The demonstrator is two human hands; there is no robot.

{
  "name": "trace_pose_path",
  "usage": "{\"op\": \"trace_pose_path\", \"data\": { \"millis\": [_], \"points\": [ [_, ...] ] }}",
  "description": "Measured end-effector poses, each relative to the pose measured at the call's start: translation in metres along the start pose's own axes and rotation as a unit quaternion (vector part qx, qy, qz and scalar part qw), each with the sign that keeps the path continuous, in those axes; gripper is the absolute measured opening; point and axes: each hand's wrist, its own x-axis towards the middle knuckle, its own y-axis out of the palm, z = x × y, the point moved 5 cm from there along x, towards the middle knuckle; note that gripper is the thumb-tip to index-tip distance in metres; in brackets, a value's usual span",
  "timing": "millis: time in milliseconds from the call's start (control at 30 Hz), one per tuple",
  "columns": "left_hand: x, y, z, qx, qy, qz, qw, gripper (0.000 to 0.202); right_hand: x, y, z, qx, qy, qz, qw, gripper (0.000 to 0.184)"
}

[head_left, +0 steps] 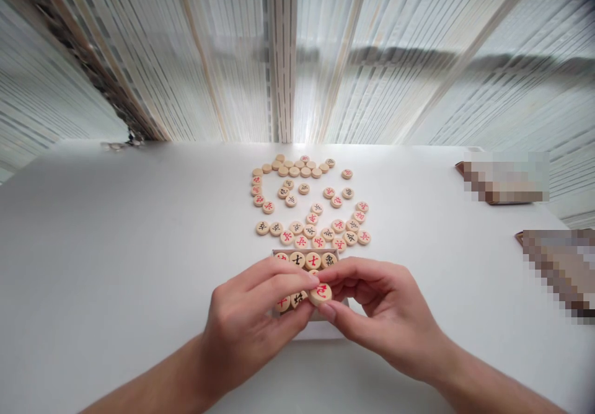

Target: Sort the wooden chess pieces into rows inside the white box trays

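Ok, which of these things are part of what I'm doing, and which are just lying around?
In use: red-marked piece, pinched by left hand and right hand; box beneath; loose pieces on table.
Lying about: two blurred brown objects at the table's right edge.

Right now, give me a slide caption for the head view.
Right hand pinches a red-marked disc beside the left hand above a box; loose discs lie beyond.
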Motion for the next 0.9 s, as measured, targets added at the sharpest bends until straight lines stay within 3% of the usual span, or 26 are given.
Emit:
{"op": "trace_pose_path", "data": {
  "millis": [100, 200, 433, 533, 667, 767, 900],
  "points": [
    [0.002, 0.002, 0.005, -0.049, -0.034, -0.001, 0.998, 0.029, 0.0, -0.001, 0.006, -0.04, -0.056, 0.0, 0.998, 0.04],
    [0.002, 0.002, 0.005, -0.057, -0.036, 0.004, 0.998, 0.03, 0.0, -0.002, 0.008, -0.057, -0.065, 0.006, 0.996, 0.041],
    [-0.003, -0.003, -0.002, 0.045, 0.028, 0.036, 0.998, 0.025, 0.001, -0.006, 0.009, -0.104, -0.017, 0.04, 0.994, 0.024],
    [-0.005, -0.002, -0.004, 0.067, 0.058, 0.056, 0.994, 0.028, 0.003, -0.006, 0.016, -0.168, -0.033, 0.052, 0.984, 0.013],
    [-0.004, 0.002, -0.003, 0.07, 0.085, 0.066, 0.992, 0.025, 0.005, -0.005, 0.025, -0.241, -0.073, 0.065, 0.966, 0.01],
    [0.0, 0.0, 0.005, 0.048, 0.043, 0.037, 0.997, 0.028, 0.003, -0.005, 0.027, -0.311, -0.104, 0.078, 0.942, 0.012],
    [0.006, -0.008, 0.018, 0.047, -0.023, -0.009, 0.999, 0.028, -0.007, -0.001, 0.023, -0.434, -0.137, 0.132, 0.881, 0.012]
  ]
}}
